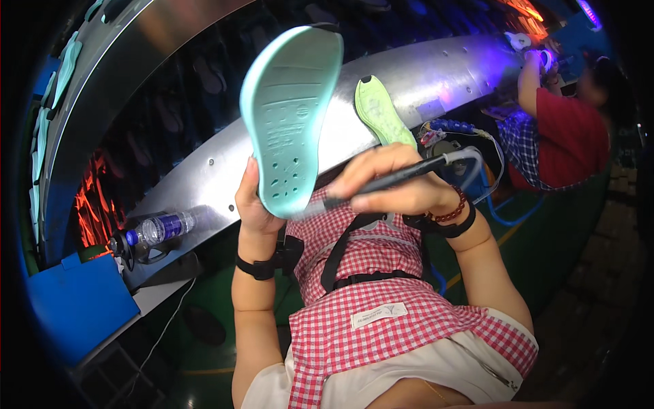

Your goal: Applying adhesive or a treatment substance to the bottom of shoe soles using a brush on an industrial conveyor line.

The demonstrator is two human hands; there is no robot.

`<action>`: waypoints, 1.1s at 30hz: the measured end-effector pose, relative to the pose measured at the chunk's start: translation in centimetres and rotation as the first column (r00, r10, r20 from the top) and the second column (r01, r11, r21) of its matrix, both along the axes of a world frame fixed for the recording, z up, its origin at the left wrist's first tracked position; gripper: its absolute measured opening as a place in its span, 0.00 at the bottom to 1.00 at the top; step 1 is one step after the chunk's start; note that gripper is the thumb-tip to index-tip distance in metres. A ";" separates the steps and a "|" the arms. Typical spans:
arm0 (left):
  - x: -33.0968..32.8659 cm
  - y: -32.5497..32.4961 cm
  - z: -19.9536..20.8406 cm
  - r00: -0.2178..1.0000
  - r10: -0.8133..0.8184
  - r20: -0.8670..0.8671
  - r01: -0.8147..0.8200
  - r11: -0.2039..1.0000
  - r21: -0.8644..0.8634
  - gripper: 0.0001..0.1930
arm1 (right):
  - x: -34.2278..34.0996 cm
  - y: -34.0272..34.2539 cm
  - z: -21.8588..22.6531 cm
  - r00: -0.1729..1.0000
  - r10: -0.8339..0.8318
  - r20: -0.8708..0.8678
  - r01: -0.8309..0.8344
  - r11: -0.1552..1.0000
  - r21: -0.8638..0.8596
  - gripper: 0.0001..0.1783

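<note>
The left hand [256,206] grips the teal sole [289,123] by its lower end, left of centre in the upper half of the frame, thumb along the edge and the other fingers largely hidden. The right hand [407,196], at centre, pinches a black tool [402,178] whose blurred tip lies at the sole's lower right edge, contact indeterminable. A green sole [383,112] lies on the metal bench [204,167], upper centre; a bottle [163,228] lies at left.

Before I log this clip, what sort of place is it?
Probably a footwear factory line: a teal sole in the left hand, a green sole on a long metal bench, and a co-worker farther along.
</note>
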State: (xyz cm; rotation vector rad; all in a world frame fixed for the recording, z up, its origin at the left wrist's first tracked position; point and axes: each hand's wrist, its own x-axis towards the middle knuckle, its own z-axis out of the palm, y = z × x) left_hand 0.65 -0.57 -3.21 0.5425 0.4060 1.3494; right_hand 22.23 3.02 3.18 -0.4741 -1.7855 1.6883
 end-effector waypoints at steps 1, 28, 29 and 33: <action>0.1 0.1 0.3 0.999 0.011 -0.039 -0.013 0.999 -0.046 0.26 | -0.4 0.1 -0.3 0.999 -0.036 0.003 0.035 0.995 0.098 0.11; -3.5 -1.6 3.2 0.878 -0.405 -0.255 0.288 0.872 -0.396 0.29 | 2.5 2.0 2.9 0.985 0.092 0.147 -0.136 0.936 0.325 0.10; -3.5 -1.8 3.5 0.893 -0.368 -0.259 0.282 0.906 -0.316 0.30 | 2.3 2.1 2.5 0.983 0.126 0.131 -0.158 0.948 0.276 0.09; -4.7 -2.2 3.5 0.937 -0.262 -0.231 0.227 0.959 -0.168 0.32 | 2.9 1.0 1.6 0.969 0.185 0.162 -0.231 0.908 0.349 0.09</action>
